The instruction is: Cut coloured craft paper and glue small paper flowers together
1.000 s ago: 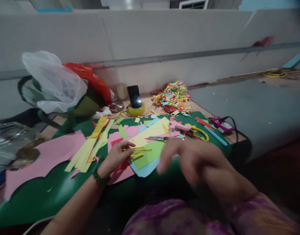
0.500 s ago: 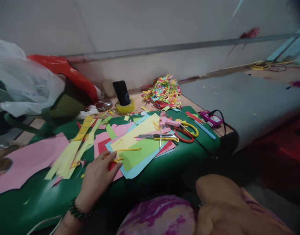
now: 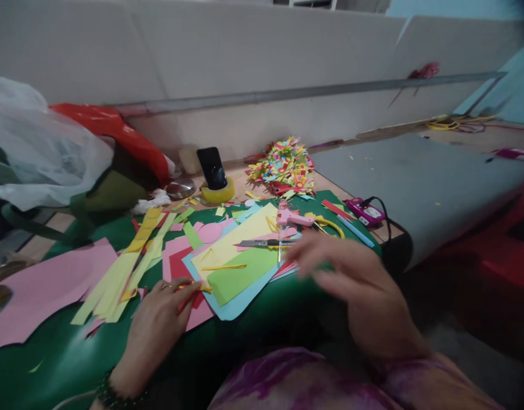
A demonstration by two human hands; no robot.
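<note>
A short, narrow yellow paper strip (image 3: 205, 288), lower centre-left of frame, is pinched in the left hand's (image 3: 155, 316) fingertips, palm down, presumably for fine control over the flat coloured paper sheets (image 3: 245, 279). A black rectangular phone (image 3: 213, 169), upper centre-left, is propped in a yellow tape roll (image 3: 219, 195), likely for upright support. The right hand (image 3: 356, 285), lower centre-right, blurred, is held loosely spread, nothing seen gripped, near a grey-bladed utility knife (image 3: 262, 244).

I'm seeing a small yellow piece (image 3: 206, 288) being pinched near the bench's (image 3: 240, 177) front edge, a craft knife (image 3: 262, 244) lying farther back
</note>
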